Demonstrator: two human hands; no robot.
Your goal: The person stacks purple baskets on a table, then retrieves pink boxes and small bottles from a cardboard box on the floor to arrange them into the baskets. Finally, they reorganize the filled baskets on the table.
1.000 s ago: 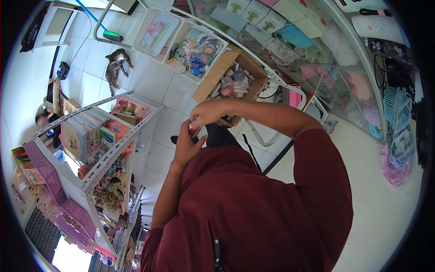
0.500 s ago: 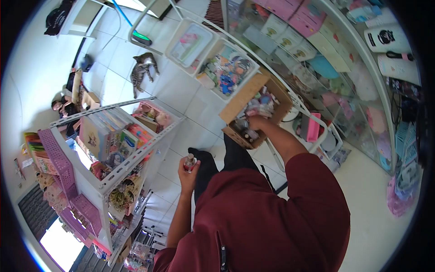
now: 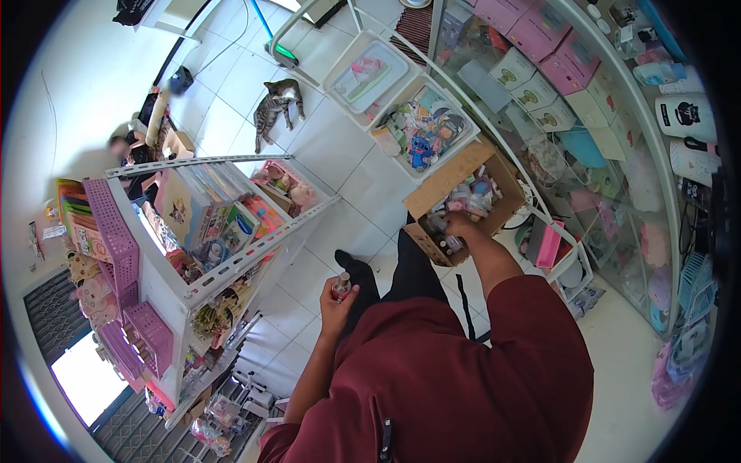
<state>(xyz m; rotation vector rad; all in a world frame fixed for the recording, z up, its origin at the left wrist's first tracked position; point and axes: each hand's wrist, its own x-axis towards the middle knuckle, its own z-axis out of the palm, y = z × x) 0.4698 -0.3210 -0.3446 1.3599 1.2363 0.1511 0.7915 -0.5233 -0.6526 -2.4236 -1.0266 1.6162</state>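
My left hand (image 3: 336, 307) is closed around a small bottle (image 3: 341, 286) with a clear cap and a reddish label, held upright beside my left leg. My right hand (image 3: 461, 227) reaches down into an open cardboard box (image 3: 436, 185). Its fingers are among small bottles (image 3: 450, 245) and other packed items (image 3: 475, 197), and what they grip, if anything, is hidden.
Beyond the box, a white tub (image 3: 409, 171) holds colourful small goods, next to a second tub (image 3: 337, 83). A glass display case (image 3: 532, 154) runs along the right. A white shelf (image 3: 255, 251) stands left. A cat (image 3: 274, 112) lies on the tiles.
The whole view has shifted, so the surroundings sit further right in the picture. My left hand keeps the bottle, and my right hand stays inside the box.
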